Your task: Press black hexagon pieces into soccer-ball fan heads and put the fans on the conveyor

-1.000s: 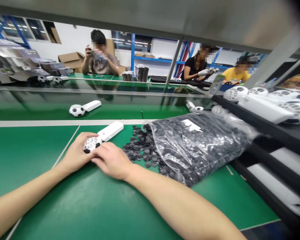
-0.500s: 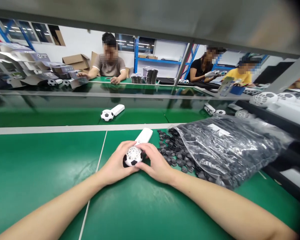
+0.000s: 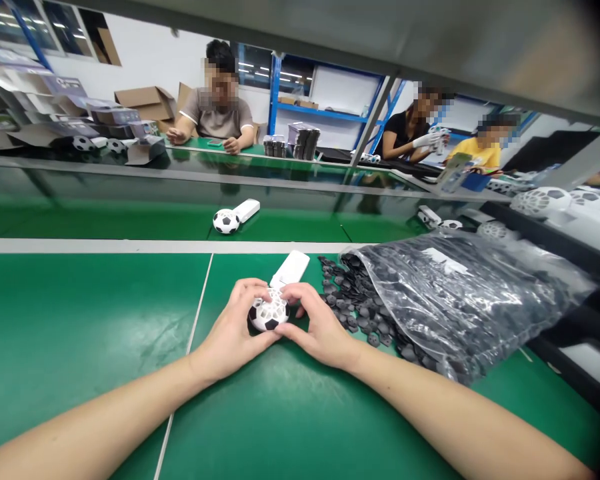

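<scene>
A white handheld fan [image 3: 270,314] with a round soccer-ball head lies on the green work surface, its handle pointing away and slightly right. The head has an openwork white top and black patches round its side. My left hand [image 3: 235,323] curls round the left of this head, thumb at the front and fingers over the top. On the other side, my right hand [image 3: 323,327] grips it with thumb and bent fingers. Both thumbs nearly meet at the near edge. Small black plastic pieces [image 3: 363,303] lie heaped just right of my right hand, spilling from a clear plastic bag [image 3: 460,293].
Across a pale rail [image 3: 130,247], another soccer-ball fan [image 3: 227,221] lies on the green belt. More white fan parts [image 3: 545,200] stand on a dark rack at right. Three people sit opposite. Boxes [image 3: 70,110] are piled at far left. A shelf hangs overhead.
The fingers of my left hand have shifted over the top of the fan head, and my right fingers have bent more. The view has shifted slightly.
</scene>
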Demonstrator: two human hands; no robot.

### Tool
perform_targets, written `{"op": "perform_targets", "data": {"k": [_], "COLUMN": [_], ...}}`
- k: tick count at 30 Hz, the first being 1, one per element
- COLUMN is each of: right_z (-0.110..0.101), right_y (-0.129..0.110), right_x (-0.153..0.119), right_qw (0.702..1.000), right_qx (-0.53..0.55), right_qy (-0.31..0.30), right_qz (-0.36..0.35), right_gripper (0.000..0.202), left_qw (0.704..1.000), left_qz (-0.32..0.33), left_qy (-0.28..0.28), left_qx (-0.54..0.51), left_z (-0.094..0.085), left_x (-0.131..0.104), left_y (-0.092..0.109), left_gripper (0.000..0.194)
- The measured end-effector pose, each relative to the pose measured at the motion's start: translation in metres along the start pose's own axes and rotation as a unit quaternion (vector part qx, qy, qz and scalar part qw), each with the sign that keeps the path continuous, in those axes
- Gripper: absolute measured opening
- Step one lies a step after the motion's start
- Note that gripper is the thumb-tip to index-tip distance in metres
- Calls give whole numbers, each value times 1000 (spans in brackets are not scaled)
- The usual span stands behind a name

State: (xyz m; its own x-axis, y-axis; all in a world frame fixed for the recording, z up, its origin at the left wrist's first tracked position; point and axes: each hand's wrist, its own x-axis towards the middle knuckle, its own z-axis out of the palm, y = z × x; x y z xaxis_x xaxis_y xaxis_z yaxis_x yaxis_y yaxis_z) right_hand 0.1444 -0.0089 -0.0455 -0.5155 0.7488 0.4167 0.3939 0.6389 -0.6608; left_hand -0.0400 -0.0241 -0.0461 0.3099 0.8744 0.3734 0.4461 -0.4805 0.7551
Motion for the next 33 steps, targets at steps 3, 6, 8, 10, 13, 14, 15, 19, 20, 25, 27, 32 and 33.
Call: {"op": "perform_targets", "data": {"k": [3,6,8,10,13,14,15,19,20,25,27,32,33], "right_z": [0,1,1,1,1,1,1,1,1,1,1,1,1], "right_y": [1,1,1,0,0,0,0,1,1,1,1,1,1], "right_x": [0,-1,-1,-2,-3,-3,-3,-4,-4,-3,-3,-3,-3], "right_qw": [1000,1000,1000,1000,1000,1000,999,999,999,999,999,999,998], "right_qx": [4,7,7,10,24,29,33,45,47,49,49,50,52], "right_qy": [-5,-8,-5,-3,-5,-6,-7,-11,-12,-13,-13,-14,-13], "right_qz": [5,4,1,-2,0,2,4,9,9,10,10,12,12], "right_gripper": [38,39,39,40,40,40,40,40,40,40,39,39,40], "left_qw": [999,995,994,995,997,997,998,998,998,997,997,997,997], "left_qz": [5,2,8,10,13,20,29,54,54,64,64,60,60], "left_qy": [-8,-13,-19,-23,-26,-26,-24,-19,-21,-26,-28,-28,-29], "left_qx": [45,101,107,96,75,67,59,39,38,46,46,36,33], "left_z": [-3,-5,-6,-6,-5,-5,-4,-3,-3,-4,-4,-4,-3], "left_x": [1,1,2,3,5,5,6,6,5,5,4,4,3], "left_y": [1,3,4,6,7,6,5,1,1,2,2,-1,-1], "left_gripper": [37,38,37,35,35,35,36,38,38,38,39,41,41]}}
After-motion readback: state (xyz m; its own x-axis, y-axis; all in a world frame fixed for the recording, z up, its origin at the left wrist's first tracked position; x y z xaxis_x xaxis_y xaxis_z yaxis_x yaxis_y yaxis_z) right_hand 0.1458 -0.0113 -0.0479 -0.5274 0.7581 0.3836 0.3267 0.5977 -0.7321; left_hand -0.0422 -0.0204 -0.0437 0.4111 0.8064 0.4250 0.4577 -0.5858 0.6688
